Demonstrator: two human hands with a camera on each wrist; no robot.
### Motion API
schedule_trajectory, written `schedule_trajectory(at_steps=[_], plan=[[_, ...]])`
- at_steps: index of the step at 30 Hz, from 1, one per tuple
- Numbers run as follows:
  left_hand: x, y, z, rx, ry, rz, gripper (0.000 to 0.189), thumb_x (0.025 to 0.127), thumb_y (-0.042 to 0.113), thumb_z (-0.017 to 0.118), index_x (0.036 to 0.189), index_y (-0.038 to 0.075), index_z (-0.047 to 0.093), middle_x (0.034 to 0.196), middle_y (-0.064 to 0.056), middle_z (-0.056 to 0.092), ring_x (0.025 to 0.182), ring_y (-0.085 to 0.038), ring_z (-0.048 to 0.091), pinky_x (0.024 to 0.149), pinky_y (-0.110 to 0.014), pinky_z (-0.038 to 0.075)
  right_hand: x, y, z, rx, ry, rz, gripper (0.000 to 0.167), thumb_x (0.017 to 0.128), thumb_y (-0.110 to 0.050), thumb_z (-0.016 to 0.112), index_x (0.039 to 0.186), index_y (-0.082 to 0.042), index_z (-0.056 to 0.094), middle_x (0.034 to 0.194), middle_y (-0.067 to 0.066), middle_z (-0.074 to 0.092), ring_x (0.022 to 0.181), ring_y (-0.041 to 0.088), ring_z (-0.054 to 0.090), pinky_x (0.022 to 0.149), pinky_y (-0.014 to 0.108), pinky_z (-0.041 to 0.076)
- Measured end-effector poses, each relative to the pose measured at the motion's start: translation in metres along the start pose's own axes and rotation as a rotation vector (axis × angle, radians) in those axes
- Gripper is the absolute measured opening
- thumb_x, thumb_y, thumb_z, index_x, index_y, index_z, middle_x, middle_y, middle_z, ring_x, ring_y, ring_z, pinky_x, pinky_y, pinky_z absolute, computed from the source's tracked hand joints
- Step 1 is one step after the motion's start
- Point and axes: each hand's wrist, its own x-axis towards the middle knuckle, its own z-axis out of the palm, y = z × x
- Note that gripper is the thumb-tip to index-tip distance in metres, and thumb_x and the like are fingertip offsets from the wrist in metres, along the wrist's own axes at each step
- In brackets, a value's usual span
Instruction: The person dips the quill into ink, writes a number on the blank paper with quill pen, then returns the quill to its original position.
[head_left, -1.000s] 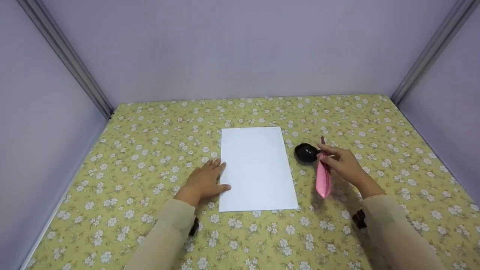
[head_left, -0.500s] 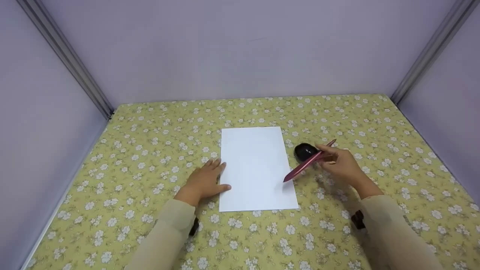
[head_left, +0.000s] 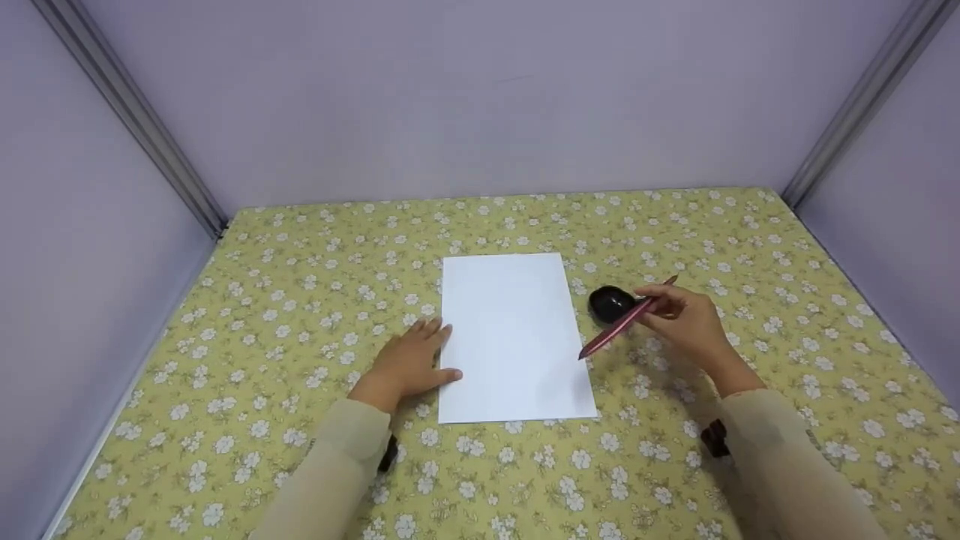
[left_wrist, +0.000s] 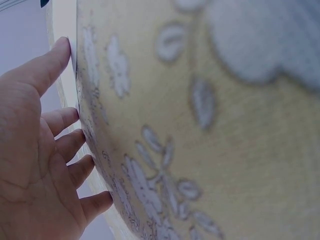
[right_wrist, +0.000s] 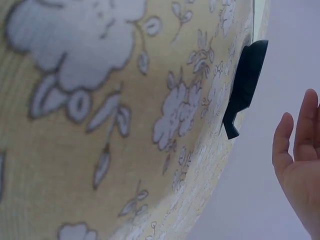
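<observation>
My left hand (head_left: 409,360) lies spread at the left edge of a white sheet of paper (head_left: 510,337), its fingertips and thumb touching that edge. In the left wrist view the fingers (left_wrist: 67,145) are straight and apart. My right hand (head_left: 686,322) pinches a slim maroon thing, pointed at both ends (head_left: 615,332), between thumb and fingers. It slants, with its lower tip at the paper's right edge. Behind it sits a small glossy black bowl (head_left: 610,304) with a short handle. The right wrist view shows this black bowl (right_wrist: 249,70) and part of my hand, while the pinched thing is hidden.
A yellow cloth with white flowers (head_left: 315,285) covers the table. Pale walls (head_left: 480,97) stand at the back and both sides, with grey metal posts (head_left: 142,120) at the corners. A small black device (head_left: 716,437) shows under my right wrist.
In my right hand, the thing has turned from showing a broad pink face, tip toward me, to a thin maroon edge slanting left. Its tip then drew slightly back right. My left hand stayed still.
</observation>
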Motion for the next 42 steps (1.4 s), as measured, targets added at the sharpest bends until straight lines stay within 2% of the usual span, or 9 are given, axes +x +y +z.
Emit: schedule_trajectory(at_steps=[4, 8, 11, 15, 19, 24, 27, 33, 42], plan=[[0.001, 0.000, 0.000, 0.006, 0.004, 0.000, 0.080, 0.090, 0.055, 0.056, 0.152, 0.016, 0.026, 0.158, -0.005, 0.015, 0.144, -0.028, 0.010, 0.111, -0.055, 0.016, 0.001, 0.005, 0.002, -0.020, 0.012, -0.004, 0.027, 0.089, 0.000, 0.065, 0.116, 0.000, 0.066, 0.087, 0.012, 0.065, 0.077, 0.010, 0.062, 0.069, 0.016, 0.051], [0.001, 0.000, 0.000, 0.005, 0.007, -0.003, 0.080, 0.090, 0.055, 0.056, 0.152, 0.016, 0.026, 0.158, -0.005, 0.015, 0.143, -0.028, 0.011, 0.111, -0.056, 0.016, 0.003, 0.009, 0.003, 0.036, 0.003, 0.022, 0.027, 0.095, 0.003, 0.055, 0.120, -0.001, 0.063, 0.092, 0.010, 0.065, 0.082, 0.008, 0.062, 0.072, 0.017, 0.051], [0.001, 0.000, 0.000, 0.005, 0.011, 0.000, 0.081, 0.089, 0.056, 0.056, 0.152, 0.015, 0.027, 0.157, -0.006, 0.016, 0.143, -0.028, 0.012, 0.111, -0.056, 0.016, 0.003, 0.008, 0.002, 0.094, -0.028, 0.047, 0.030, 0.098, 0.003, 0.046, 0.124, -0.001, 0.060, 0.100, 0.014, 0.066, 0.088, 0.007, 0.064, 0.076, 0.023, 0.052], [0.000, 0.000, -0.001, -0.014, 0.005, 0.003, 0.080, 0.090, 0.054, 0.057, 0.152, 0.016, 0.027, 0.158, -0.005, 0.016, 0.143, -0.028, 0.011, 0.111, -0.055, 0.015, 0.003, 0.008, 0.001, 0.139, -0.065, 0.056, 0.030, 0.102, -0.009, 0.044, 0.128, -0.001, 0.057, 0.109, 0.018, 0.066, 0.093, 0.009, 0.065, 0.081, 0.033, 0.053], [-0.001, 0.000, -0.001, -0.028, 0.000, 0.004, 0.079, 0.090, 0.053, 0.057, 0.152, 0.016, 0.026, 0.158, -0.005, 0.016, 0.144, -0.027, 0.011, 0.111, -0.055, 0.014, 0.003, 0.006, 0.000, 0.237, -0.059, 0.036, 0.031, 0.102, -0.015, 0.045, 0.126, 0.001, 0.058, 0.108, 0.021, 0.066, 0.092, 0.018, 0.067, 0.079, 0.032, 0.054], [-0.001, 0.001, -0.001, -0.025, 0.004, 0.002, 0.078, 0.090, 0.053, 0.056, 0.152, 0.015, 0.026, 0.157, -0.006, 0.016, 0.144, -0.028, 0.011, 0.112, -0.055, 0.014, 0.000, -0.008, 0.000, 0.349, -0.026, -0.052, 0.029, 0.102, -0.003, 0.042, 0.121, 0.011, 0.058, 0.102, 0.031, 0.064, 0.087, 0.027, 0.068, 0.069, 0.032, 0.056], [-0.001, 0.001, -0.001, -0.016, 0.005, -0.004, 0.079, 0.090, 0.054, 0.056, 0.152, 0.016, 0.026, 0.157, -0.005, 0.016, 0.144, -0.027, 0.011, 0.112, -0.054, 0.014, -0.002, -0.013, -0.001, 0.286, 0.000, -0.079, 0.030, 0.102, -0.007, 0.041, 0.121, 0.009, 0.060, 0.100, 0.028, 0.066, 0.084, 0.024, 0.069, 0.066, 0.033, 0.057], [0.001, 0.001, 0.000, -0.019, 0.006, -0.014, 0.079, 0.090, 0.054, 0.056, 0.152, 0.016, 0.026, 0.158, -0.005, 0.015, 0.144, -0.027, 0.011, 0.112, -0.054, 0.013, 0.001, 0.004, 0.001, 0.164, 0.039, 0.001, 0.036, 0.103, -0.020, 0.043, 0.123, 0.003, 0.062, 0.096, 0.023, 0.068, 0.082, 0.019, 0.068, 0.062, 0.031, 0.057], [0.000, 0.000, 0.002, -0.007, 0.008, -0.011, 0.080, 0.090, 0.056, 0.056, 0.153, 0.017, 0.025, 0.158, -0.004, 0.015, 0.144, -0.027, 0.011, 0.112, -0.053, 0.014, 0.004, 0.011, 0.000, 0.108, 0.033, 0.104, 0.045, 0.095, -0.034, 0.058, 0.120, 0.003, 0.064, 0.098, 0.018, 0.070, 0.086, 0.020, 0.069, 0.071, 0.036, 0.056]])
